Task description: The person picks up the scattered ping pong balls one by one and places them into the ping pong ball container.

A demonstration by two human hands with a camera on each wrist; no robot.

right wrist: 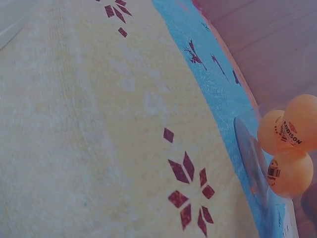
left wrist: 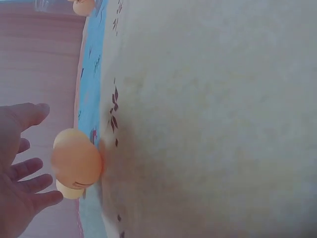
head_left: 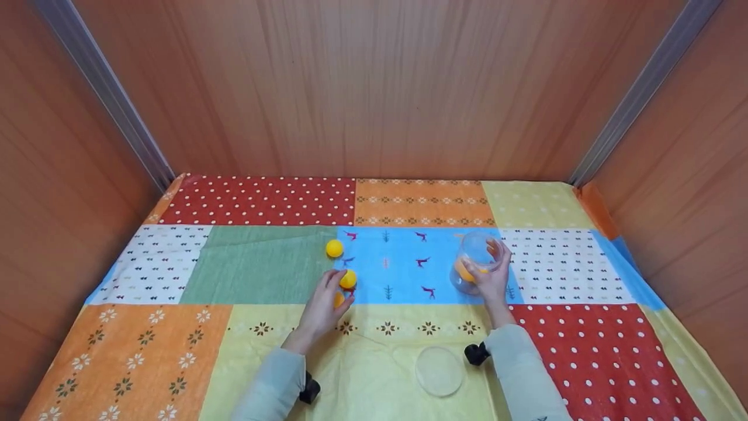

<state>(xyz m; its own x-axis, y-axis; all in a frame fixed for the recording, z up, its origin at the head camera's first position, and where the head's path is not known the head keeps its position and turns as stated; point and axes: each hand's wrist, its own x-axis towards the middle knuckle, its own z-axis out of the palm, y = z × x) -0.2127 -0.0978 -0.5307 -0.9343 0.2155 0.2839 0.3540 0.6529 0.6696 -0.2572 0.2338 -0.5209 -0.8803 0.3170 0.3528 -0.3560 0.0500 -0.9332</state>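
Observation:
My left hand (head_left: pixel 322 305) reaches over yellow-orange ping-pong balls near the middle of the cloth. Its fingers are spread and fairly straight in the left wrist view, with the nearest ball (left wrist: pixel 77 159) just beyond the fingertips. A second ball (head_left: pixel 348 279) lies by those fingers, and another ball (head_left: pixel 334 248) sits farther back. On the right, my right hand (head_left: pixel 495 280) grips a clear jar (head_left: pixel 463 286), thumb on the near side and fingers at the rim. Several balls (right wrist: pixel 290 173) with printed marks show inside it in the right wrist view.
A clear round lid (head_left: pixel 439 371) lies flat on the yellow patch near the front, between the forearms. The patchwork cloth (head_left: pixel 263 263) covers the table. Wood-grain panels (head_left: pixel 374 88) enclose it at the back and sides.

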